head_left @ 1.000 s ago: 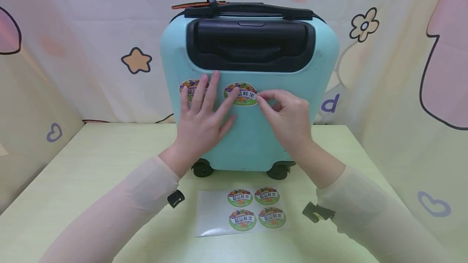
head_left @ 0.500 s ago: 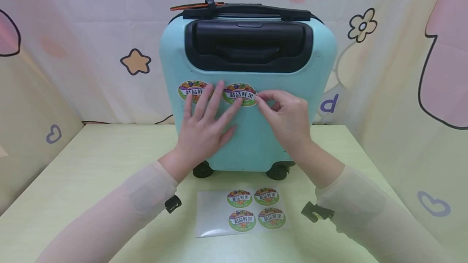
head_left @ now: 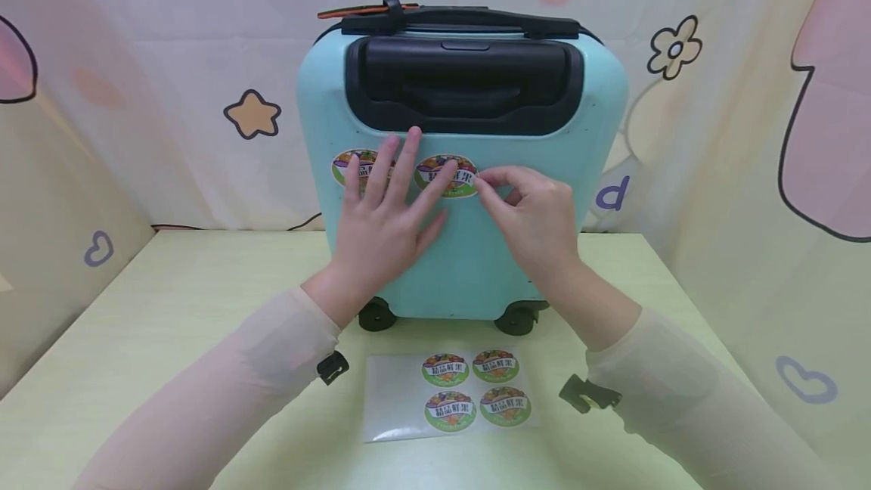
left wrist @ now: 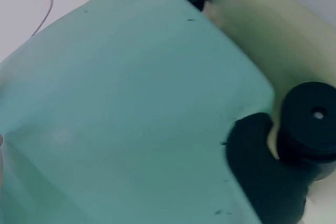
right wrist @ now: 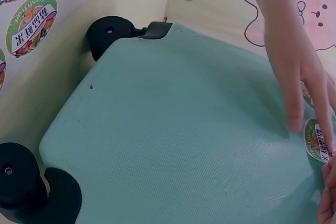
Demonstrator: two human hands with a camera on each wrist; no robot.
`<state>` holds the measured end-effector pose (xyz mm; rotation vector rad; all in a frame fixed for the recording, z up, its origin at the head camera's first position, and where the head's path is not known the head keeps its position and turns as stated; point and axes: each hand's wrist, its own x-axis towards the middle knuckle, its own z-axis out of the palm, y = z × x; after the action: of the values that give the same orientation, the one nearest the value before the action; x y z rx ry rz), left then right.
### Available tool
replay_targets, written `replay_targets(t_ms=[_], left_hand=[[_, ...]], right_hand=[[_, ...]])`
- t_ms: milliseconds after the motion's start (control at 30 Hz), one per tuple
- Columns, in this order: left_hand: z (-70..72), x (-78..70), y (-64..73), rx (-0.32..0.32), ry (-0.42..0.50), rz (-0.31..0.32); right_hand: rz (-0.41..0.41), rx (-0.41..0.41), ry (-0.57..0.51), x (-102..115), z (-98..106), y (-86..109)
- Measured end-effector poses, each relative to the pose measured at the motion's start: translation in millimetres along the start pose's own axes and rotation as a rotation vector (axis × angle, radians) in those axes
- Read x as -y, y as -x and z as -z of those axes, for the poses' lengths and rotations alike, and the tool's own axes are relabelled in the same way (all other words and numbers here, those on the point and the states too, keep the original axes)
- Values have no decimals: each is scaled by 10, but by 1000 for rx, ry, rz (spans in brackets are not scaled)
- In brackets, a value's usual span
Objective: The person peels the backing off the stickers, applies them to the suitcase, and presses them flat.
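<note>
A mint-green suitcase (head_left: 476, 271) stands upright, bearing two oval fruit stickers across its front. My left hand (head_left: 377, 237) has its fingers straight and spread over that front. Its index finger crosses the right sticker (head_left: 464, 181), while other fingers partly cover the left sticker (head_left: 340, 166). With thumb and index finger, my right hand (head_left: 537, 221) pinches the right sticker's right edge. In the right wrist view, the left hand (right wrist: 302, 66) reaches down from above to the sticker (right wrist: 314, 139), and the right fingertips (right wrist: 328, 192) show at the frame's edge.
On the pale table (head_left: 204, 308), in front of the suitcase, lies a backing sheet (head_left: 395, 399) with several stickers on its right part. Black wheels (head_left: 519, 320) support the suitcase. A patterned curtain (head_left: 170, 134) hangs behind and at both sides.
My left hand's fingers dipped lower on the suitcase, then slid back up and slightly right across the stickers. The right hand keeps its pinch at the same spot.
</note>
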<state>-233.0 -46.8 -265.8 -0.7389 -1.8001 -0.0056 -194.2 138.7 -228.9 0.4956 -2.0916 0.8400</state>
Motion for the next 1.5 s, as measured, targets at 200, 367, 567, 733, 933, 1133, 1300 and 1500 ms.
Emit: replay_targets(t_ms=[200,367,567,733,933,1133,1300,1500], left_hand=[[-51,-37,155,30,-28,-55],[-77,-54,249,57,-50,-104],[-52,-23,163,5,23,-86],[5,-5,-36,-15,55,-15],[-1,-35,-115,9,27,-7],[-50,-84,-25,12,4,-40],[-69,-106,33,31,10,-45],[-78,-114,84,38,14,-51]], right_hand=[[-1,5,-1,1,6,-1],[5,4,0,1,4,-3],[8,-1,8,-6,-3,-1],[8,4,12,-1,4,2],[25,-5,13,-8,7,0],[28,-5,15,-4,4,-6],[23,0,4,-7,9,0],[17,-10,-18,-24,11,22]])
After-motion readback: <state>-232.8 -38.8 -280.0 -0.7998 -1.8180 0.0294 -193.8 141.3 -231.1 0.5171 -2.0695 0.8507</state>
